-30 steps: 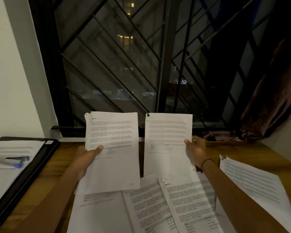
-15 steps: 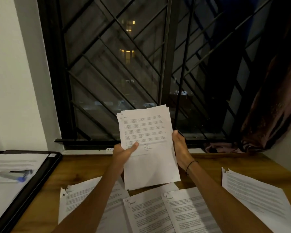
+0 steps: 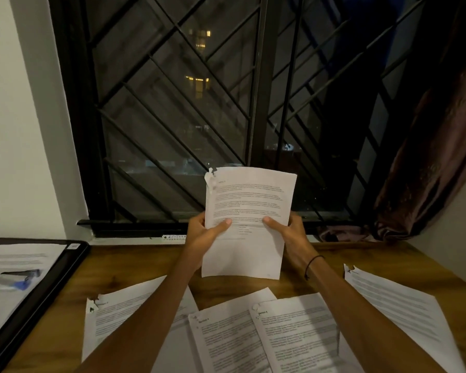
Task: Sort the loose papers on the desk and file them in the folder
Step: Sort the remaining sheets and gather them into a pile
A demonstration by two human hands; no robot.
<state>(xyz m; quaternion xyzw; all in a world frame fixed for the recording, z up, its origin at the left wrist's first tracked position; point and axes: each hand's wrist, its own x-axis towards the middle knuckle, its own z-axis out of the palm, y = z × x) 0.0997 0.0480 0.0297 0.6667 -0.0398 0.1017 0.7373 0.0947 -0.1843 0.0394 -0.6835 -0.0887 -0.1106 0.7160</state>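
Observation:
I hold a small stack of printed papers [image 3: 246, 238] upright above the wooden desk [image 3: 135, 267], its top left corner torn. My left hand [image 3: 203, 236] grips the stack's left edge with the thumb across the front. My right hand [image 3: 285, 232] grips the right edge the same way. Several loose printed sheets lie flat on the desk below my arms: one at the left [image 3: 113, 316], two overlapping in the middle [image 3: 288, 335], one at the right [image 3: 393, 305]. The open black folder [image 3: 57, 281] lies at the desk's left edge with paper inside.
A blue and dark stapler-like object [image 3: 22, 277] rests on the paper in the folder. A barred window [image 3: 226, 109] rises behind the desk. A brown curtain [image 3: 425, 162] hangs at the right, bunched on the sill. A white wall stands on the left.
A second ago each hand held a separate sheet side by side. The two were brought together into one stack, and now both hands hold it by its edges, further right.

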